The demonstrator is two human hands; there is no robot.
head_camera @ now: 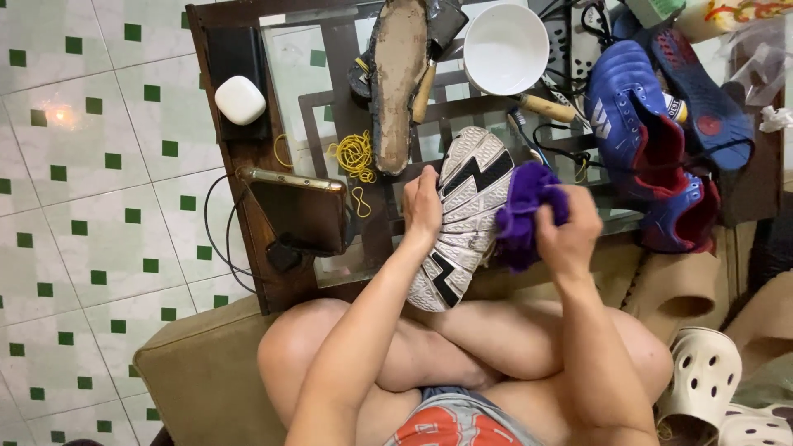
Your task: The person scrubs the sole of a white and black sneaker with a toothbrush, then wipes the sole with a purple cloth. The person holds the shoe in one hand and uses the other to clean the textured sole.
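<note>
Clearly, you had a sneaker (464, 216) turned sole-up over your lap, its heel end near your knees and its toe reaching over the near edge of the table (248, 157). Your left hand (423, 208) was closed around the shoe's left edge, thumb on the pale tread, fingers wrapped out of sight beneath. Your right hand (572, 231) was bunched tight around a purple cloth (529, 211), which pressed against the right side of the sole.

By its look, the shoe was light and fairly stiff through the sole, with a softer upper that would give under a squeeze. The grooved rubber tread probably offered good friction, so a grip across the midfoot, where your left hand sat, seemed the steadiest place to take it. The cloth was soft and limp, and would crumple wherever you pinched it.

On the table beyond lay a worn, dirt-crusted insole (398, 83), a white bowl (505, 48), a tangle of yellow rubber bands (355, 155), and a small white case (240, 100). A blue shoe with a red lining (640, 140) sat at the right, well apart from your hands. Near your right knee were pale perforated clogs (704, 376).
</note>
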